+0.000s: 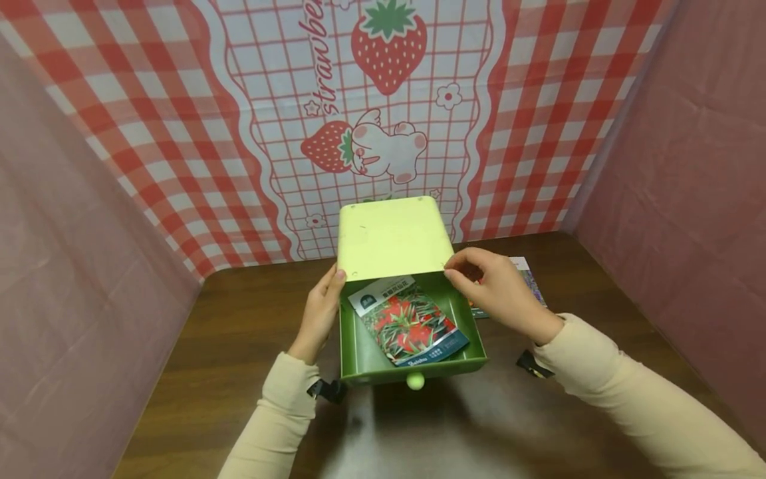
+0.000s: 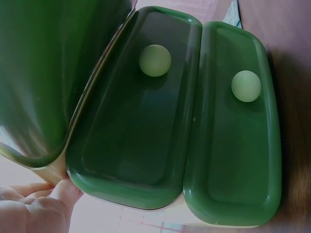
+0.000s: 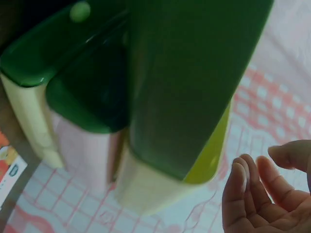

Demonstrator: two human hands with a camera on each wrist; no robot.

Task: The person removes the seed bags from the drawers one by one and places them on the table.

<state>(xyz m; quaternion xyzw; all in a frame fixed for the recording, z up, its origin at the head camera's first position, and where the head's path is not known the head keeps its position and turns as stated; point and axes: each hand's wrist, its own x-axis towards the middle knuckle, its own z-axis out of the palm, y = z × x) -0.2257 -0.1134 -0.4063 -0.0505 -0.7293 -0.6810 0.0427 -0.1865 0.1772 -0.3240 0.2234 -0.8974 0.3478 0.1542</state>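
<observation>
- On the wood-grain table (image 1: 227, 359) stands a three-drawer storage box (image 1: 395, 239) with a pale yellow-green top, close to the backdrop.
- Its dark green top drawer (image 1: 383, 377) is pulled well out towards the person, a round pale green knob (image 1: 415, 380) on its front.
- Inside that drawer lies a seed packet (image 1: 409, 326), turned at a slant, face up, printed with red flowers, a white band at the head and a dark blue one at the foot.
- At the top's front left corner, the left hand (image 1: 320, 309) rests against the casing, thumb at the edge and the other fingers along the side, without wrapping round it.
- By the front right corner, the right hand (image 1: 503, 289) has its fingers loosely bent and the thumb apart from them, with nothing in its grasp.
- Beyond the right hand lies a purple-flowered packet (image 1: 529, 278), partly hidden.
- Below the top drawer, the middle drawer (image 2: 131, 126) and bottom drawer (image 2: 238, 155) are pushed in, each with a round knob.
- Behind everything hangs a red-and-white checked cloth (image 1: 532, 133) with strawberries; a pink curtain (image 1: 72, 199) flanks the left side.
</observation>
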